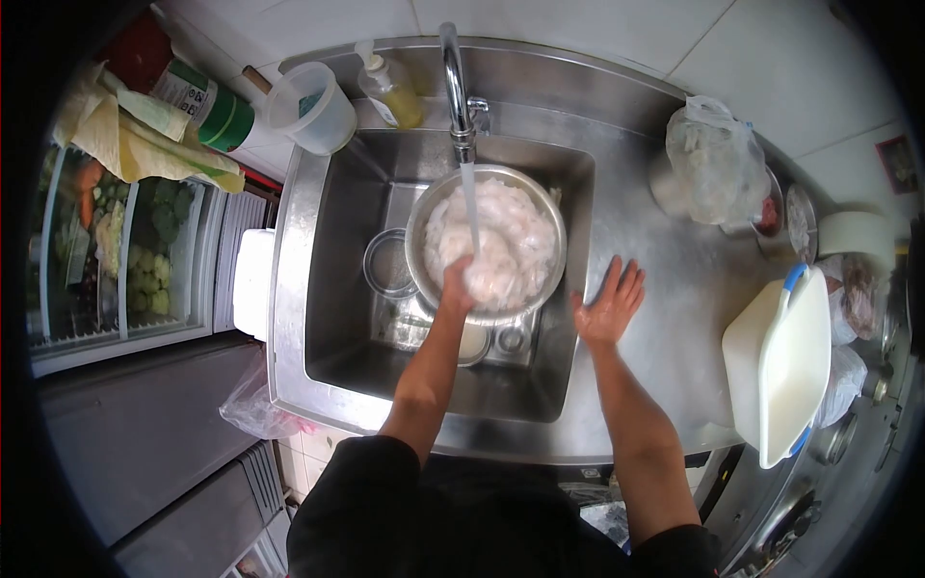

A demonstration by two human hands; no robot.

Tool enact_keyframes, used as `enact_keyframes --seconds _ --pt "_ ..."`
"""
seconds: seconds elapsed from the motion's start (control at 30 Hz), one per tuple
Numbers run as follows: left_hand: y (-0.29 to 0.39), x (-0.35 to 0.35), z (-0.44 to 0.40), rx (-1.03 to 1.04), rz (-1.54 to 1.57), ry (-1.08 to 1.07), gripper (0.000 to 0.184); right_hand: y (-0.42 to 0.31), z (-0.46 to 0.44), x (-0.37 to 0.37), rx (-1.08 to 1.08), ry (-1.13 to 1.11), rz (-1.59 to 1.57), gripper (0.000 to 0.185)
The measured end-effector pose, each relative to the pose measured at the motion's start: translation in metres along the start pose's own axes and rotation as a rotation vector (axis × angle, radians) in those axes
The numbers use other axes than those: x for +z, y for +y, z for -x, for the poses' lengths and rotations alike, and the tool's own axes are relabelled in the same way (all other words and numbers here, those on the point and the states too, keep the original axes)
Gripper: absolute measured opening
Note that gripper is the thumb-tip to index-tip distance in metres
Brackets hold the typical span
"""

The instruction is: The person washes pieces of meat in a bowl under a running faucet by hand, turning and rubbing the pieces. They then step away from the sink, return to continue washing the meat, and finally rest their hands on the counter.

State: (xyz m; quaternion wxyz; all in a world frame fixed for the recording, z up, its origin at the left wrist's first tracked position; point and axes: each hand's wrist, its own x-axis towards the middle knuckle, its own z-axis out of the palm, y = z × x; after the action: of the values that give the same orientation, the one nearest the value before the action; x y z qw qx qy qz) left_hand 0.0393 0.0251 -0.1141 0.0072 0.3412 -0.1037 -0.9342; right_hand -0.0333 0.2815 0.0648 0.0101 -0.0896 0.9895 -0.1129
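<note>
A round metal bowl (417,252) heaped with pale, wet pieces (511,222) stands in the steel sink (337,337). Water runs from the faucet (462,135) into it. My left hand (458,286) is at the bowl's lower left, against the pale pieces; its fingers are blurred and partly hidden, so its hold is unclear. My right hand (611,301) lies flat, fingers spread, on the steel counter (665,347) just right of the sink, holding nothing.
Smaller round dishes (388,263) sit in the sink. A clear tub (310,108) and a soap bottle (393,91) stand behind it. Right are a plastic bag (713,159) and a white basin (776,366) on its side. Left is a glass-fronted fridge (130,252).
</note>
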Motion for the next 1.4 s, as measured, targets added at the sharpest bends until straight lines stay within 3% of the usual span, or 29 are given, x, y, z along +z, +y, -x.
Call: enact_keyframes --seconds 0.37,0.47,0.67,1.27,1.37,1.4 --pt "0.001 0.002 0.003 0.019 -0.028 0.009 0.040 0.000 0.000 0.000 -0.003 0.019 -0.011 0.102" --pt "0.000 -0.002 -0.002 0.011 -0.058 0.027 0.058 -0.001 0.000 -0.001 0.007 0.012 -0.009 0.102" --pt "0.000 -0.009 -0.006 -0.032 -0.037 -0.008 0.060 -0.002 0.000 -0.003 0.018 0.000 0.000 0.102" --pt "-0.005 -0.032 -0.009 0.041 -0.075 0.020 0.055 -0.003 0.000 -0.004 0.015 0.009 -0.007 0.103" --pt "-0.005 -0.025 -0.002 0.050 -0.042 0.016 0.033 -0.003 0.000 -0.004 0.018 0.007 -0.007 0.103" --pt "-0.005 -0.026 -0.001 0.058 -0.056 0.025 0.033 -0.003 0.000 -0.004 0.018 0.008 -0.008 0.103"
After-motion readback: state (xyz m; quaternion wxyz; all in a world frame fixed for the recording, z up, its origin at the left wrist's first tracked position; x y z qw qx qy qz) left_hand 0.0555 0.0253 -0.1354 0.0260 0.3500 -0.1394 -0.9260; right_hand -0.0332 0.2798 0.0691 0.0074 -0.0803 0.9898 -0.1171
